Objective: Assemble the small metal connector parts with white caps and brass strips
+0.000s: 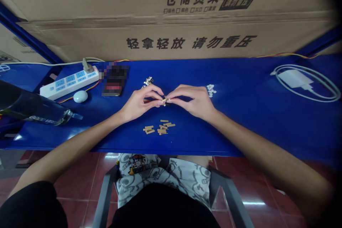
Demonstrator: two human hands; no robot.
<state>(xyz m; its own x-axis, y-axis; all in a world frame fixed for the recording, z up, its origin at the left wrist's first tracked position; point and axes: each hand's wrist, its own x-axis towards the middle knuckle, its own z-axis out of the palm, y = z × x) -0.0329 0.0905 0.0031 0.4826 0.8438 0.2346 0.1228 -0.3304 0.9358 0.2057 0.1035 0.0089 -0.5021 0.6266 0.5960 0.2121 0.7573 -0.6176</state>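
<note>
Pinching a tiny tan strip (pixel 164 100) at mid-frame, left hand (pixel 141 102) and right hand (pixel 191 101) closed narrow on it over the blue bench (pixel 240 131). Looks light, stiff and easy to drop, so grip the edges. There are more strips (pixel 159 127) just below.

White power strip (pixel 68 82), oval mouse (pixel 80 96) and coiled charger (pixel 295 79) lie on the blue shelf (pixel 240 124)

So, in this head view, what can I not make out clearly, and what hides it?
Small tan strip between left hand and right hand: fingers hide most of it.
Dark rectangular object: pixelated blur hides its surface.
Small silvery metal parts: too small to identify.
Small white pieces: too small to tell their shape.
</note>
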